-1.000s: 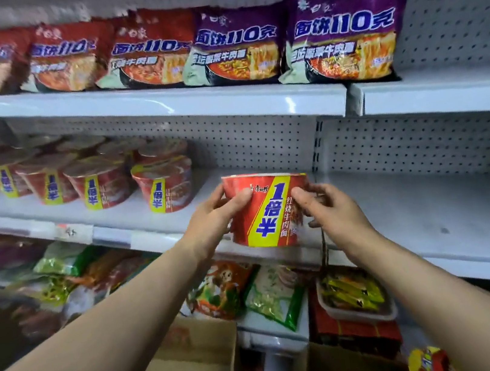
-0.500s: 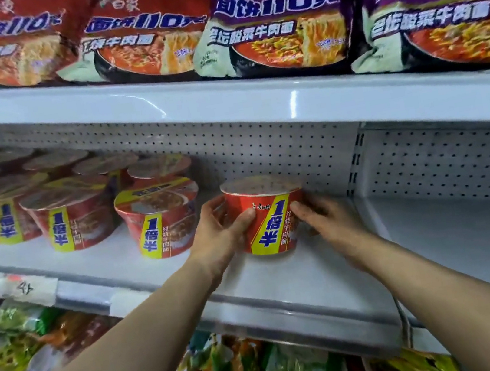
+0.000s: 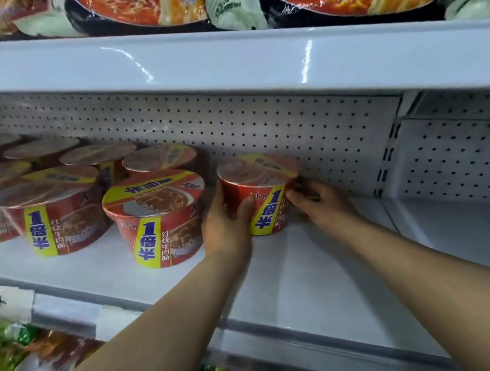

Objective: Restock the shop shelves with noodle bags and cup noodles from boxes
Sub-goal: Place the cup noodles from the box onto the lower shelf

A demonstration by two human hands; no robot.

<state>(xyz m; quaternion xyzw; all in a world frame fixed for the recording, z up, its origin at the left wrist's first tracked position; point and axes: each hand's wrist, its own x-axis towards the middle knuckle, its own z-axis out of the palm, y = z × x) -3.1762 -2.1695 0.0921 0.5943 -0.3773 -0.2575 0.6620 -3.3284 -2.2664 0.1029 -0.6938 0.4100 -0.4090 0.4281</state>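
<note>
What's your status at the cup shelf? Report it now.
Both sides held: left hand and right hand grip the cup noodle. Cup upright, looks set on the middle shelf. Tight spot: neighbouring cup close beside the left hand.

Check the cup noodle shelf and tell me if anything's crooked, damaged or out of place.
Nothing stands out. The cup noodles stand upright in rows on the middle shelf. The held cup, gripped by the left hand and right hand, is upright too. Those at far left are blurred.
</note>
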